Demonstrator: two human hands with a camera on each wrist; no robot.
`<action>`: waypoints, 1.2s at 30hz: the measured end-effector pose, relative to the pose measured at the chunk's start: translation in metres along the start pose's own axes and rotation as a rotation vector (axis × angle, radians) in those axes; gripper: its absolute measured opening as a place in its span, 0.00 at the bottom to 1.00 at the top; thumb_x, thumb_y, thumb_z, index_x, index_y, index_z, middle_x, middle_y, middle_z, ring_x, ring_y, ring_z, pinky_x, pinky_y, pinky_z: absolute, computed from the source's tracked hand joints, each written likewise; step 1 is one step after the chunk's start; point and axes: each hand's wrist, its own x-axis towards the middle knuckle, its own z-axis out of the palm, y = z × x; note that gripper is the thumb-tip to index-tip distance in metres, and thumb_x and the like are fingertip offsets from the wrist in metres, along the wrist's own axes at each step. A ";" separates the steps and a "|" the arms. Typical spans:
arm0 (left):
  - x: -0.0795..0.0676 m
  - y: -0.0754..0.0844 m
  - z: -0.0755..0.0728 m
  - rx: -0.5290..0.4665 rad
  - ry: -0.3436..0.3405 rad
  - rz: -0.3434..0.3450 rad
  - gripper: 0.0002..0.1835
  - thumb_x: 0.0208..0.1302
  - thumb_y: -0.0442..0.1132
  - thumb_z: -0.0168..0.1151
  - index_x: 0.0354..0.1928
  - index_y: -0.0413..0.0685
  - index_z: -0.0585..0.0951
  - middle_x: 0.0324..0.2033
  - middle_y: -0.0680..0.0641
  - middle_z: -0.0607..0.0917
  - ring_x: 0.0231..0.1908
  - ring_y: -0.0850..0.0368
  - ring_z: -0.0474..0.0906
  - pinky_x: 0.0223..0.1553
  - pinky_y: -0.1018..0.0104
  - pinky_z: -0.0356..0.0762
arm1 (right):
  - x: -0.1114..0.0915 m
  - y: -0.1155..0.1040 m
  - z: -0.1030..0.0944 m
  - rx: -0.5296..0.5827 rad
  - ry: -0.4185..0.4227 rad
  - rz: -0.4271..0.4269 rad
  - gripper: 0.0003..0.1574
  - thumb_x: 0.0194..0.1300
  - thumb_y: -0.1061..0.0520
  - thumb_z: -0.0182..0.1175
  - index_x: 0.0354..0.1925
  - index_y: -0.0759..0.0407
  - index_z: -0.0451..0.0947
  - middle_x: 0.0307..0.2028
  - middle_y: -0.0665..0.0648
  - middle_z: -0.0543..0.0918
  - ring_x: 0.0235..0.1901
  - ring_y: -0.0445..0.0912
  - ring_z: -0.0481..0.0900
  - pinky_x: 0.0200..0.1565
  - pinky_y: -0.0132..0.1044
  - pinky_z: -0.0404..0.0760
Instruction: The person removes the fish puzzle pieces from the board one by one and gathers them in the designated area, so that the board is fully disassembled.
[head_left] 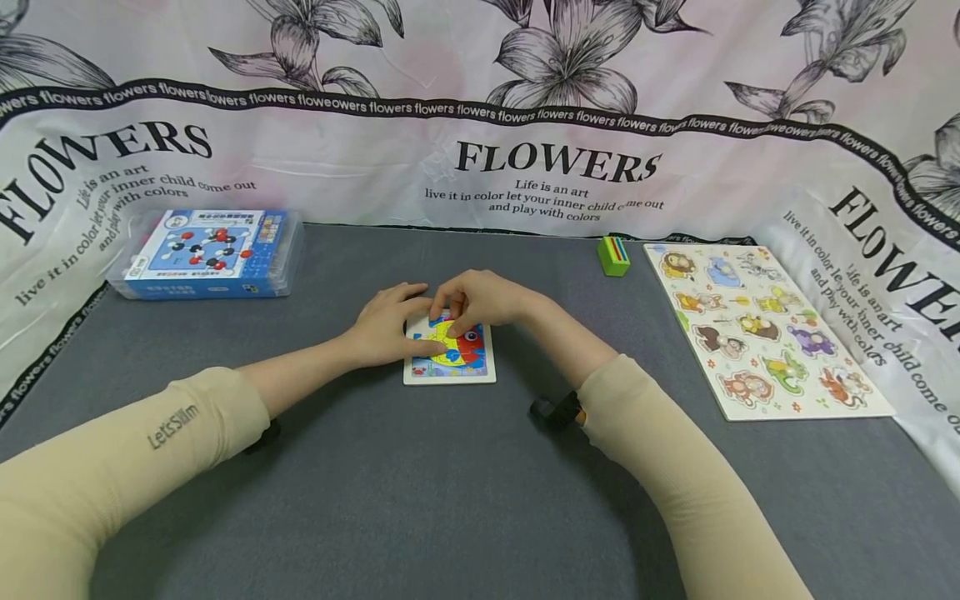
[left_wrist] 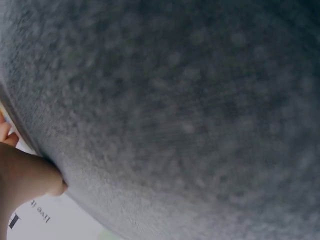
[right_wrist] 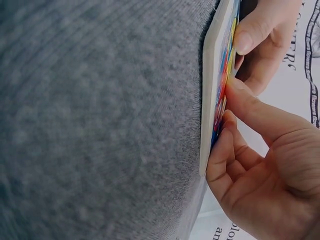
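A small fish jigsaw board point(head_left: 472, 354), with a pale rim, a yellow body and a red head, lies flat on the grey table. My left hand point(head_left: 386, 327) rests at its left side, thumb laid across the picture and fingers stretched toward the far edge. From the right, my right hand point(head_left: 486, 298) reaches over the board's far part, with thumb and index finger down on the yellow area. In the right wrist view, the thumb point(right_wrist: 245, 95) touches the picture while the other fingers curl beside the board. I cannot tell whether a piece is pinched there.
At the back left stands a clear plastic box point(head_left: 206, 254) with a molecule-model label. A small green block with coloured stripes point(head_left: 614, 257) sits at the back right. Beside it lies a large animal puzzle board point(head_left: 772, 333). A flower-printed cloth point(head_left: 360, 158) rises behind the table.
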 end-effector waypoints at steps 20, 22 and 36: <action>0.000 0.003 0.000 0.003 0.016 -0.034 0.34 0.57 0.57 0.69 0.64 0.52 0.77 0.75 0.40 0.62 0.77 0.35 0.49 0.71 0.27 0.46 | 0.000 0.000 0.002 0.005 0.028 0.010 0.16 0.58 0.60 0.71 0.46 0.51 0.85 0.42 0.55 0.83 0.42 0.46 0.78 0.47 0.35 0.78; 0.000 0.003 0.000 0.003 0.012 -0.038 0.34 0.57 0.57 0.69 0.64 0.52 0.77 0.75 0.41 0.62 0.77 0.36 0.48 0.72 0.28 0.45 | 0.000 0.000 0.002 0.001 0.035 0.016 0.16 0.58 0.60 0.71 0.46 0.51 0.85 0.46 0.55 0.82 0.46 0.47 0.77 0.52 0.38 0.78; 0.000 0.003 0.000 0.004 0.009 -0.028 0.35 0.57 0.58 0.69 0.66 0.53 0.76 0.75 0.42 0.62 0.77 0.36 0.48 0.72 0.29 0.46 | -0.001 0.000 0.003 0.028 0.057 -0.001 0.16 0.57 0.61 0.72 0.45 0.51 0.84 0.39 0.54 0.82 0.39 0.46 0.78 0.44 0.34 0.77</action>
